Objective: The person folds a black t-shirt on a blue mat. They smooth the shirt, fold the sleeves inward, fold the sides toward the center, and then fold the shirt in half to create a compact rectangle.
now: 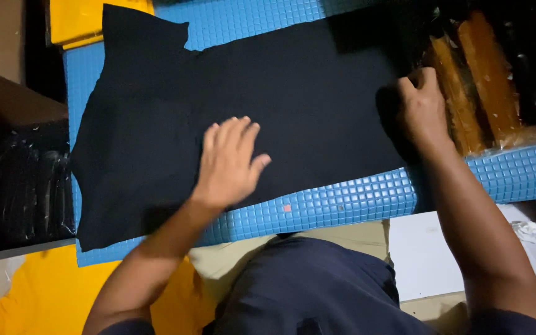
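Note:
A black garment [268, 93] lies spread flat on a blue gridded mat [342, 201]. My left hand [229, 162] rests flat on the cloth near its front edge, fingers spread and pointing away from me. My right hand [423, 108] is at the cloth's right edge, fingers curled over the fabric there; whether it pinches the cloth is hard to tell in the dark.
Wrapped brown and orange bundles [473, 74] lie at the right behind the mat. A yellow cloth [38, 298] sits at the lower left, another yellow piece [88, 18] at the top left. Dark plastic-wrapped goods [20, 186] are on the left. White paper [435, 254] lies by my right arm.

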